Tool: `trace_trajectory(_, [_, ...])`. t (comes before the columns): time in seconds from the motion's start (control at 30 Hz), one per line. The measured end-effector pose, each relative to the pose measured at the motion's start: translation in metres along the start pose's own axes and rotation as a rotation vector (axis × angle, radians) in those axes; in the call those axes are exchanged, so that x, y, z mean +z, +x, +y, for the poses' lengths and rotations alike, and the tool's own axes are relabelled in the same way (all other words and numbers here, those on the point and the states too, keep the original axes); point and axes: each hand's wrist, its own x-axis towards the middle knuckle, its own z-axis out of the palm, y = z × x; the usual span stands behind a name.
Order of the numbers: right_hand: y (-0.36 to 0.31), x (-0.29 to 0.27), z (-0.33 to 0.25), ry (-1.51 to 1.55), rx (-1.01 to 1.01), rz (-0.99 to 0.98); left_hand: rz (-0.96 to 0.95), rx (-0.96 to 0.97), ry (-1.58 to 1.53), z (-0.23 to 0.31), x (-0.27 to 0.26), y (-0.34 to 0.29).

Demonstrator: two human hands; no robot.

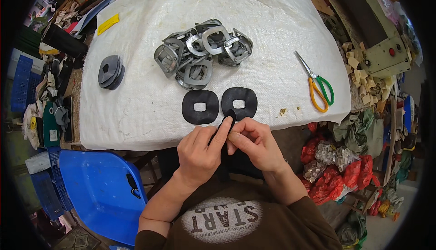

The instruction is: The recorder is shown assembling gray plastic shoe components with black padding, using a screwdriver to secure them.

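Note:
At the table's near edge my left hand (200, 150) is closed on a thin black piece (232, 113), seen nearly edge-on, so its full shape is hidden. Close beside it my right hand (255, 144) is pinched, thumb against fingers, by the same piece. What lies between its fingertips is hidden. Just beyond lie two flat black rounded-square pieces with rectangular holes, a left one (189, 106) and a right one (249, 103). The held piece's tip overlaps the right one in view. Farther back is a heap of grey metal buckle frames (198, 74).
A white woven sheet (136, 109) covers the table. On it are a dark stack of pieces (109, 71), a yellow packet (108, 24) and scissors (313, 78) with orange and green handles. A blue plastic chair (100, 195) stands left; red plastic bags (329, 186) are at right.

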Motion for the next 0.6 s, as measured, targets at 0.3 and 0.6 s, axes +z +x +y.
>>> trace_trajectory(0.3, [-0.002,-0.001,0.011,0.15,-0.025,0.0,-0.093,-0.196,-0.441,0.008,-0.013,0.009])
trace_trajectory(0.6, [-0.005,0.0,0.015,-0.399,-0.301,0.036,-0.168,-0.466,-0.662,0.006,-0.016,0.009])
